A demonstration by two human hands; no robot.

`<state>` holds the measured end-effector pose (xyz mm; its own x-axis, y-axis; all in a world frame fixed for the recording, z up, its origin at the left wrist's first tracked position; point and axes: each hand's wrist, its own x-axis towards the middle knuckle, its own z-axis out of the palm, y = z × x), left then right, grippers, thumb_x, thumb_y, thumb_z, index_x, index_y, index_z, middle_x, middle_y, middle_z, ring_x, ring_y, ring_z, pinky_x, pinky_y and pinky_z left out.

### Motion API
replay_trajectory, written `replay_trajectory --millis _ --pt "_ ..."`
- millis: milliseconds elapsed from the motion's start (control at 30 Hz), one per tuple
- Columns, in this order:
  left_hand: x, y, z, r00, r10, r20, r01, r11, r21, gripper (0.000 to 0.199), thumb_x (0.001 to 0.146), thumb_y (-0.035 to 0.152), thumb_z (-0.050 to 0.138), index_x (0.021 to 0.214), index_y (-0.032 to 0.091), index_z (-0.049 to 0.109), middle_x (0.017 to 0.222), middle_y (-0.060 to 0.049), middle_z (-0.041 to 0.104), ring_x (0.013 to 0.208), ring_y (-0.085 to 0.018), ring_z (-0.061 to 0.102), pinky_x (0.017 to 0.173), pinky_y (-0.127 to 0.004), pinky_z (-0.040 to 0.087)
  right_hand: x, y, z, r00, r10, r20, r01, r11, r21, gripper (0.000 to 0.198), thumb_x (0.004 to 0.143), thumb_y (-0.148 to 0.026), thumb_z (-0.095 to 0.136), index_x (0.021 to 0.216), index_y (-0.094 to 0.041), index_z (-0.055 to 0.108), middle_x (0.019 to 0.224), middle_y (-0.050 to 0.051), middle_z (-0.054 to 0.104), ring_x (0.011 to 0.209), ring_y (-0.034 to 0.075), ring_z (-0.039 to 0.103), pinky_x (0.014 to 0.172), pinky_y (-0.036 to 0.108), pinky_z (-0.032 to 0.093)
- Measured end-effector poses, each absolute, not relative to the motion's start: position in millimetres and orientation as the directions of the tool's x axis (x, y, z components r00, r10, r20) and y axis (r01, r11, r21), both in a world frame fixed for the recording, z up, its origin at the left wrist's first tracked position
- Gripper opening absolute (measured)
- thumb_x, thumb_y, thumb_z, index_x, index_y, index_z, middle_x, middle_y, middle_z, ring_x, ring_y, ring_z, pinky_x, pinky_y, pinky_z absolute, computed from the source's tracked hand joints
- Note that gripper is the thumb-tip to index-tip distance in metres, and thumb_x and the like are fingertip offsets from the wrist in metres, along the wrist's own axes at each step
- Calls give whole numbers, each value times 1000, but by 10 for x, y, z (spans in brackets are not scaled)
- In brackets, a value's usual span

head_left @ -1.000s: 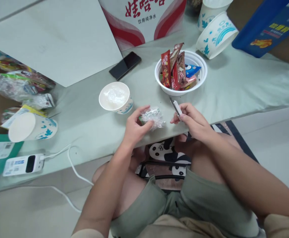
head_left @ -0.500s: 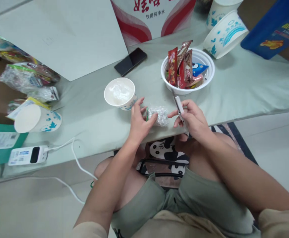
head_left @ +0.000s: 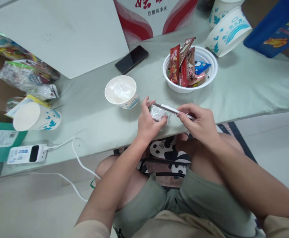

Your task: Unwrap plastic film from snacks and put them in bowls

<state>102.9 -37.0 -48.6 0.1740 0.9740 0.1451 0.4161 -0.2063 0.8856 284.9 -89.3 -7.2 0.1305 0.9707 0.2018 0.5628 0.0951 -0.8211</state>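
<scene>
At the table's near edge, my left hand (head_left: 148,123) is closed around a small clear plastic-wrapped bundle (head_left: 158,113), with the thumb on its near side. What is inside the wrap cannot be made out. A slim white utility knife (head_left: 169,109) is pinched in my right hand (head_left: 201,123), its blade out and lying across the far edge of the bundle, close to my left fingers. Just beyond my left hand is a paper bowl (head_left: 132,103) with crumpled clear film in it.
A white bowl (head_left: 167,78) of wrapped snacks stands behind the knife, with a phone (head_left: 131,59) to its left. Paper bowls (head_left: 230,33) lie far right, beside a blue package (head_left: 273,29). Leftward are a tipped paper cup (head_left: 48,117), snack bags and a white device (head_left: 26,154) with a cable.
My right hand has swung the knife from pointing away to pointing left, bringing its blade over the bundle. My left hand has shifted right and wrapped closer around the bundle.
</scene>
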Motion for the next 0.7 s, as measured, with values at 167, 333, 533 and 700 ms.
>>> replay_trajectory --millis 167,333,533,700 --pt "1027 -361 -459 169 981 97 421 -161 893 92 69 34 86 143 29 32 140 -13 61 122 -31 63 102 -42 50 2830 -900 -62 46 970 239 644 154 -749 19 88 -34 62 93 -24 77 87 5 77 73 21 68 68 33 49" --pt "1025 -357 -461 178 978 112 441 -181 879 92 70 31 83 145 26 31 142 -15 60 126 -32 62 104 -42 49 2806 -874 -93 7 990 139 714 93 -694 29 92 -36 56 102 -25 81 82 6 75 75 22 67 68 33 46" --pt "1024 -354 -491 208 969 137 507 -226 831 88 73 32 77 146 23 30 145 -17 57 132 -32 58 109 -45 48 2946 -920 -33 8 1000 -23 750 -21 -661 34 91 -38 54 106 -25 83 77 4 72 68 18 62 62 29 40" --pt "987 -336 -489 266 953 144 528 -269 805 77 75 36 75 143 19 40 143 -18 57 134 -33 55 112 -47 45 3139 -1000 -26 64 991 -114 750 -123 -650 35 90 -41 55 106 -26 83 90 4 78 78 22 67 65 31 43"
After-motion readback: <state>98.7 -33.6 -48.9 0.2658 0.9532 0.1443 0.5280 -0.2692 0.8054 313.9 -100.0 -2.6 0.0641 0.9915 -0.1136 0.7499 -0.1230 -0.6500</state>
